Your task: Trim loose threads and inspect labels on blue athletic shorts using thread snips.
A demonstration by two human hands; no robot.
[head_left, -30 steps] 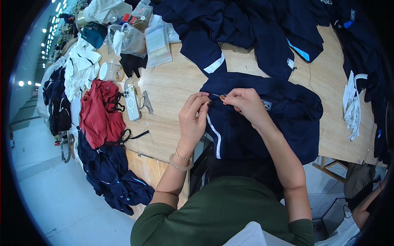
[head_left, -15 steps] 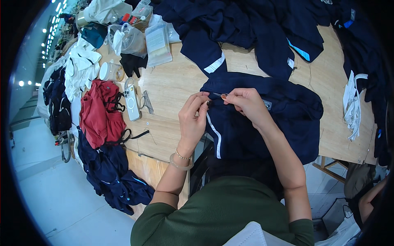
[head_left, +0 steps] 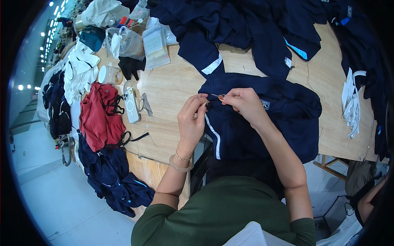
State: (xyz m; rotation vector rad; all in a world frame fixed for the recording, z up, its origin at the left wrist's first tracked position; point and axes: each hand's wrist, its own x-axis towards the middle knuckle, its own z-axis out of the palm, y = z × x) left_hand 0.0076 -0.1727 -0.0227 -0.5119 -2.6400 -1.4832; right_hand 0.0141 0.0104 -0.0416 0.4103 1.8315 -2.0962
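Note:
A dark navy garment point(head_left: 262, 127) with a white stripe down its left side lies over the table's near edge and my lap. My left hand point(head_left: 191, 115) pinches the garment's upper left edge between thumb and fingers. Closed round a small, thin, pointed metal tool point(head_left: 214, 95), my right hand point(head_left: 246, 104) is just right of the left. The tool's tip points left, close to the left fingertips. Its handle is mostly hidden by my fingers, so its exact kind cannot be told. A small badge point(head_left: 265, 105) shows on the garment beside my right wrist.
More navy garments point(head_left: 230, 24) are heaped at the table's far side. On the left are a red garment point(head_left: 100, 117), a phone point(head_left: 131, 105), a clear tub point(head_left: 108, 75) and plastic bags point(head_left: 156, 47). White strips point(head_left: 351, 102) lie right. Another person's arm point(head_left: 371, 197) shows at lower right.
Both hands stay almost in place at the garment's edge, with the pointed tool still between the right fingers. The whole view has shifted very slightly.

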